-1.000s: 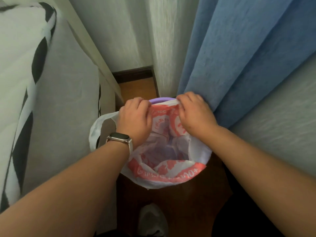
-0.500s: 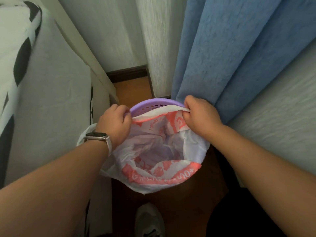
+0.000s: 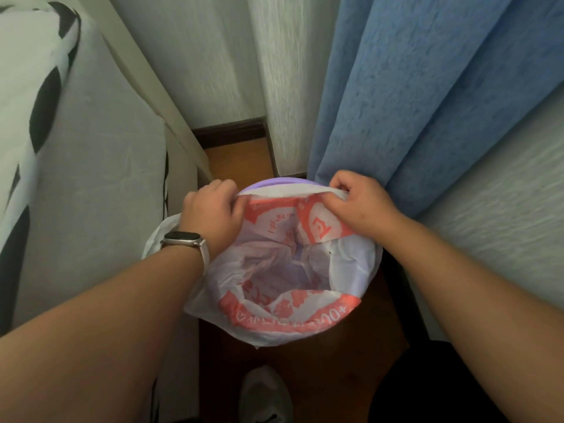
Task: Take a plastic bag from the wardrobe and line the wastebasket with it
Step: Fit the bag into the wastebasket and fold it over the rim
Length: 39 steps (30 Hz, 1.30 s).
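Observation:
A white plastic bag (image 3: 283,303) with red print hangs open inside a round purple wastebasket (image 3: 274,182) on the floor between a bed and a curtain. Only the far arc of the basket's rim shows; the bag covers the near and right rim. My left hand (image 3: 210,215), with a watch on its wrist, pinches the bag's far edge at the left of the rim. My right hand (image 3: 357,203) pinches the same edge at the right, and the edge is stretched between them just inside the far rim.
A bed (image 3: 79,184) with a grey sheet and a black-and-white cover presses close on the left. A blue curtain (image 3: 427,96) hangs right behind the basket. A white wall corner (image 3: 280,87) stands behind. My shoe (image 3: 265,395) rests on the wooden floor (image 3: 305,370) below.
My hands have moved apart along the far rim, spreading the bag's edge wide. The bag's mouth has opened and the purple rim has come into sight.

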### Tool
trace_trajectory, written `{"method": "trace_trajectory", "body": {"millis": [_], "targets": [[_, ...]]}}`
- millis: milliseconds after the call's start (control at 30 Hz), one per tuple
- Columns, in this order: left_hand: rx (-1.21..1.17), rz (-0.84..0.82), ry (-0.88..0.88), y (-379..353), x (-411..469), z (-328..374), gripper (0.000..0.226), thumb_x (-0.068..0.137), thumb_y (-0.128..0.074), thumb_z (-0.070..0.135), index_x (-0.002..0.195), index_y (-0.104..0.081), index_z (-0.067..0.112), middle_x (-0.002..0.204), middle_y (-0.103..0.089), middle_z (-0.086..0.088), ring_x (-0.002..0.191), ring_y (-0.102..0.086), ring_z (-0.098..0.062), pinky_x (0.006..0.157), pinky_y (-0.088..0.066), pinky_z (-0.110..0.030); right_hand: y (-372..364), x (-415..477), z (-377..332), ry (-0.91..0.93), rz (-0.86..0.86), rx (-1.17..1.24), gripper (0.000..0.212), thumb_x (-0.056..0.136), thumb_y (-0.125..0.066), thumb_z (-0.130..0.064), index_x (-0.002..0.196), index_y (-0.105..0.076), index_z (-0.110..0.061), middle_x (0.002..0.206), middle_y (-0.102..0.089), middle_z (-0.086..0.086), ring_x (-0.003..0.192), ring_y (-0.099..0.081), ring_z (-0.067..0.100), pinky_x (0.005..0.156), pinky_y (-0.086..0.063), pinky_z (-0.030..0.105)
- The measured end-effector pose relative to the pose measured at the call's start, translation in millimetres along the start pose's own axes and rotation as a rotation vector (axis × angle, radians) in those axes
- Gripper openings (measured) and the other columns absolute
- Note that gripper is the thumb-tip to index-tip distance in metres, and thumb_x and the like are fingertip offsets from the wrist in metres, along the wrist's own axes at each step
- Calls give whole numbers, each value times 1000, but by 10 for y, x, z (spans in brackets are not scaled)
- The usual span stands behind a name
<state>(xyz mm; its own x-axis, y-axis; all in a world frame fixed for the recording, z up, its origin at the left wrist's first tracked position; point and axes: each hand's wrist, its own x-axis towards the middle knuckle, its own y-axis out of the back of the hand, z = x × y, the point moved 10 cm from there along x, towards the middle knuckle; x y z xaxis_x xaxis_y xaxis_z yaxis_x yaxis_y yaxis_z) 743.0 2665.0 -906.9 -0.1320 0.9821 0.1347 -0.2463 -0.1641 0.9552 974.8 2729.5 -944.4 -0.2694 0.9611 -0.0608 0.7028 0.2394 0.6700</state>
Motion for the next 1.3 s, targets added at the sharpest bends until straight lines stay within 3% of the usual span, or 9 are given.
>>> {"method": "trace_trajectory", "body": {"millis": [167, 300, 500, 667, 800, 933, 1067, 1167, 1300], "targets": [[-105, 38, 180, -43, 182, -233, 24, 97, -48, 37, 80, -56, 22, 71, -56, 2, 69, -51, -24, 64, -35, -31, 79, 139, -7, -47, 146, -69, 45, 88, -58, -53, 68, -43, -15, 60, -53, -2, 64, -55, 25, 59, -45, 38], [-83, -15, 150, -161, 387, -313, 23, 96, -50, 36, 88, -63, 19, 80, -60, -1, 74, -52, -24, 66, -39, -32, 37, 287, 5, -32, 174, -142, 41, 94, -52, -47, 66, -40, -20, 60, -49, -5, 66, -55, 26, 60, -44, 36], [-336, -79, 284, -431, 417, -538, 21, 95, -59, 31, 75, -63, 23, 67, -58, 8, 64, -52, -7, 54, -34, -22, -114, 471, 266, -111, 139, -12, 41, 92, -59, -40, 63, -50, -12, 56, -53, -1, 56, -50, 18, 58, -44, 34], [-702, -157, 523, -639, 366, -720, 12, 86, -72, 15, 75, -72, 10, 80, -70, -11, 77, -64, -22, 74, -56, -33, -230, 547, 474, -211, 76, 236, 41, 89, -66, -32, 58, -50, -11, 53, -46, 1, 50, -41, 12, 51, -37, 28], [-824, -232, 668, -788, 223, -785, 20, 85, -63, -3, 73, -72, 10, 85, -71, -15, 87, -68, -33, 91, -56, -47, -373, 498, 647, -333, -6, 358, 45, 89, -68, -28, 54, -41, -20, 50, -41, -4, 45, -37, 8, 47, -31, 23], [-640, -159, 535, -592, 259, -692, 15, 86, -59, 6, 85, -71, 16, 90, -70, -6, 93, -66, -27, 87, -54, -38, -315, 429, 592, -296, 13, 304, 37, 90, -64, -29, 58, -49, -17, 56, -51, 3, 56, -48, 14, 56, -41, 30], [-390, -36, 364, -269, 182, -434, 24, 86, -60, 18, 109, -68, 15, 103, -66, -1, 97, -61, -19, 85, -47, -30, -149, 306, 346, -172, 57, 179, 21, 92, -59, -33, 92, -67, -14, 89, -71, 2, 84, -65, 18, 80, -52, 35], [-243, -47, 197, -187, 55, -208, 37, 87, -60, 28, 120, -63, 12, 120, -64, -8, 113, -58, -26, 98, -46, -38, -18, 101, 95, -42, 51, -2, 31, 92, -59, -35, 116, -64, -16, 118, -64, 3, 109, -59, 19, 94, -46, 30], [-86, -122, 100, -157, -347, -92, 54, 81, -61, 32, 131, -54, 14, 132, -56, -9, 121, -51, -30, 102, -43, -43, 50, -368, -72, 36, 72, -180, 39, 91, -59, -35, 125, -57, -17, 124, -54, 4, 114, -51, 23, 94, -47, 38]]}}
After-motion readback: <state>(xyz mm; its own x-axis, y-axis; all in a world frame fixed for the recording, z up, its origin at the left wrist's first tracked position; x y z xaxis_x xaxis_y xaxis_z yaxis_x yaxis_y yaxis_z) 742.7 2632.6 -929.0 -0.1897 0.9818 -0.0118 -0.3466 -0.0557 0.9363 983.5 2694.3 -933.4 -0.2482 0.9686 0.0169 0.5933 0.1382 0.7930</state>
